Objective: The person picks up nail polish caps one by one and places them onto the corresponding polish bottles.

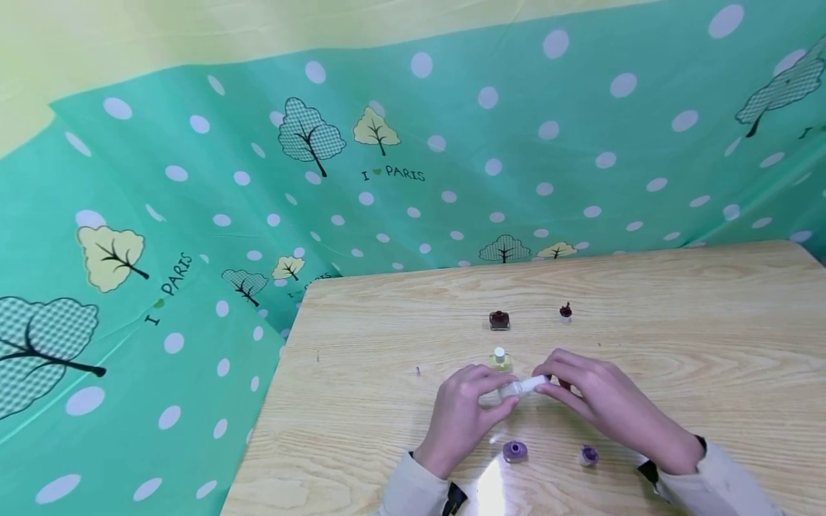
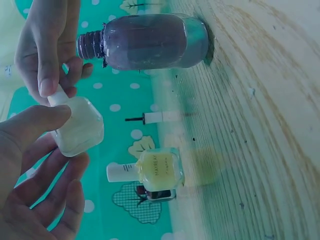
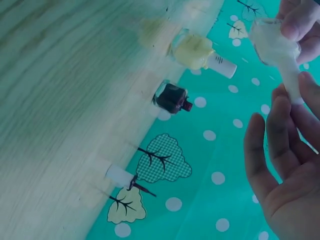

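A nail polish bottle with milky white polish (image 1: 509,391) is held up off the table, tilted on its side. My left hand (image 1: 459,414) pinches its glass body between thumb and fingers. From the other side, my right hand (image 1: 596,390) grips the bottle's white cap (image 3: 290,82), which sits on the neck. Just behind the hands stands a capped yellow nail polish bottle (image 2: 159,168). Nearer my body is a purple nail polish bottle (image 2: 150,42), uncapped, its threaded neck showing. To its right, below my right wrist, stands a white cap with a purple-coated brush (image 1: 589,456).
Farther back on the wooden table (image 1: 374,315) stands an uncapped dark red nail polish bottle (image 1: 499,322). A white cap (image 3: 120,175) stands to its right, its dark-coated brush pointing up. A green patterned cloth (image 1: 413,136) hangs behind the table and along its left side.
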{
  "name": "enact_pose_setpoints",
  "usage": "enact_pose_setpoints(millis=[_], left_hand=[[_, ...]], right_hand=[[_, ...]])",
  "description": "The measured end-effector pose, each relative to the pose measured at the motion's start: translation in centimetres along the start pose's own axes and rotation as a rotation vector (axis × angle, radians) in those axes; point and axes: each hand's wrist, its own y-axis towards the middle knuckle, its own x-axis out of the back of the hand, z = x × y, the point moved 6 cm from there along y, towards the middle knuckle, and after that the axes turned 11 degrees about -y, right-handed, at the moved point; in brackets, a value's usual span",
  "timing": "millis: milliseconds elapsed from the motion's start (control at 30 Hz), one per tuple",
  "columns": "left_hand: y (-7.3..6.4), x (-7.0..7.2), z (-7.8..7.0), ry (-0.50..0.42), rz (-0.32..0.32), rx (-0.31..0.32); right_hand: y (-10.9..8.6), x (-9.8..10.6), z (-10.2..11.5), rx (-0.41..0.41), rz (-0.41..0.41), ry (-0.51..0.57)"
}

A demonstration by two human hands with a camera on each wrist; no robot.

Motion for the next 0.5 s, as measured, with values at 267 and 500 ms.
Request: enact_pose_setpoints(millis=[267, 500], left_hand=[[-0.05, 0.06, -0.13, -0.017, -0.036, 0.001], [-0.11, 0.24, -0.91, 0.076, -0.113, -0.113]], right_hand=[[0.25, -0.34, 0.19, -0.043, 0.001, -0.045], [0.19, -0.32, 0.03, -0.124, 0.013, 0.013]])
